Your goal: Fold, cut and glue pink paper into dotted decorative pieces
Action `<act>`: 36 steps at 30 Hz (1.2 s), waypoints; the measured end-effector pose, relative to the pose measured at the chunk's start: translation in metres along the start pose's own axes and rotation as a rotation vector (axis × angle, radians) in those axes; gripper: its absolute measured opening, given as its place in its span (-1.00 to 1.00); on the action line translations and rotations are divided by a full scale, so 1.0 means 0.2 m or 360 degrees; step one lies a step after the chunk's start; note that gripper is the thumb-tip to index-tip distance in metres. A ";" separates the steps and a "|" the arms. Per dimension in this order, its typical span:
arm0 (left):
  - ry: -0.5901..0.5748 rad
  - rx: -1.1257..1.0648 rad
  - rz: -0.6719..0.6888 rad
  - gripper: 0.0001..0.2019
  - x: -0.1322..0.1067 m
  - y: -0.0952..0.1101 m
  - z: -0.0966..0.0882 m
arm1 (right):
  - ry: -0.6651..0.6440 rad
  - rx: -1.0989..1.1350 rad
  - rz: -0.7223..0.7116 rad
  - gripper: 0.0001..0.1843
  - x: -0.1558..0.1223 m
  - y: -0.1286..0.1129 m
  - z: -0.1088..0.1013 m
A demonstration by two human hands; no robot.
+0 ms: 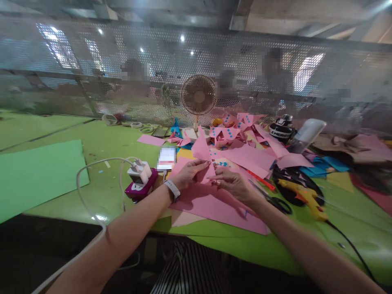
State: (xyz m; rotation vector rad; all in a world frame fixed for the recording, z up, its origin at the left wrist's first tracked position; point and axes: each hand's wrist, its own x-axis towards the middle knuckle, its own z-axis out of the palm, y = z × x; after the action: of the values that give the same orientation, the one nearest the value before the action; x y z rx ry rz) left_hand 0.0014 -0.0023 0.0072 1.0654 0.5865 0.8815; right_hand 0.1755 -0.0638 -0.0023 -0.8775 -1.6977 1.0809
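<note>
A folded piece of pink paper [200, 147] is held upright between my two hands over the table. My left hand [191, 170], with a white-banded watch on its wrist, pinches the paper's left side and middle. At the lower right edge of the same piece, the fingers of my right hand [228, 181] are pinched together. Under both hands lies a large flat sheet of pink paper [214, 208]. Beyond them is a heap of cut and folded pink pieces [248, 155], some with blue dots.
A small fan [199, 96] stands at the back. Left are a lit phone [167, 158], a purple power block [142, 188] with a charger and white cable, and a green sheet [43, 175]. Right lie black scissors [280, 204], a yellow glue gun [306, 198] and a black jar [282, 128].
</note>
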 end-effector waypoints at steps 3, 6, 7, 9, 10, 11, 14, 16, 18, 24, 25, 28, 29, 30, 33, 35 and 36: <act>-0.0018 -0.0039 -0.0019 -0.80 0.00 -0.01 0.00 | 0.0077 0.0016 0.0002 -0.74 0.00 -0.01 0.01; 0.0016 -0.0083 -0.0021 -0.81 0.00 -0.02 0.00 | 0.0200 0.0019 0.0013 -0.72 0.01 -0.01 0.03; 0.0050 -0.0112 -0.0017 -0.82 0.00 -0.02 0.01 | 0.0248 0.0024 0.0033 -0.71 0.01 -0.01 0.04; 0.0112 -0.0171 -0.0007 -0.81 0.00 -0.02 0.01 | 0.0348 0.0058 0.0105 -0.69 0.02 0.00 0.04; 0.0131 -0.0200 0.0004 -0.81 0.00 -0.02 0.01 | 0.0393 0.0079 0.0145 -0.67 0.02 0.00 0.05; 0.0138 -0.0227 0.0014 -0.81 0.01 -0.02 0.01 | 0.0428 0.0095 0.0180 -0.66 0.02 0.01 0.05; 0.0125 -0.0293 0.0042 -0.82 0.01 -0.02 0.01 | 0.0471 0.0100 0.0251 -0.64 0.02 0.02 0.05; 0.0112 -0.0296 0.0038 -0.84 0.01 -0.02 0.01 | 0.0505 0.0102 0.0290 -0.64 0.02 0.03 0.05; 0.0072 -0.0274 0.0024 -0.85 0.01 -0.02 0.01 | 0.0553 0.0128 0.0330 -0.64 0.02 0.03 0.05; 0.0022 -0.0159 0.0044 -0.81 0.02 -0.03 0.00 | 0.0546 0.0207 0.0375 -0.69 0.02 -0.01 0.05; 0.0030 -0.0167 0.0065 -0.82 0.02 -0.04 0.00 | 0.0545 0.0222 0.0373 -0.69 0.02 -0.01 0.05; 0.0039 -0.0210 0.0112 -0.84 0.02 -0.04 0.01 | 0.0560 0.0256 0.0376 -0.69 0.02 -0.01 0.04; 0.0048 -0.0221 0.0114 -0.85 0.02 -0.04 0.01 | 0.0553 0.0270 0.0373 -0.69 0.02 -0.01 0.04; 0.0064 -0.0230 0.0107 -0.86 0.02 -0.04 0.01 | 0.0544 0.0286 0.0366 -0.68 0.02 -0.01 0.04; 0.0127 -0.0252 0.0089 -0.89 0.02 -0.03 0.02 | 0.0527 0.0313 0.0360 -0.66 0.03 0.00 0.03; 0.0141 -0.0262 0.0101 -0.89 0.02 -0.03 0.02 | 0.0535 0.0321 0.0378 -0.65 0.03 0.01 0.03; 0.0141 -0.0259 0.0111 -0.89 0.02 -0.04 0.02 | 0.0534 0.0333 0.0388 -0.65 0.03 0.02 0.03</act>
State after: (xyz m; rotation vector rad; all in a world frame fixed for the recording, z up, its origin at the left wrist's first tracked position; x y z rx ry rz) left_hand 0.0084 -0.0025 0.0020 0.9074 0.5443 1.0238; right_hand 0.1681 -0.0584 -0.0044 -1.0810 -1.2011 1.1730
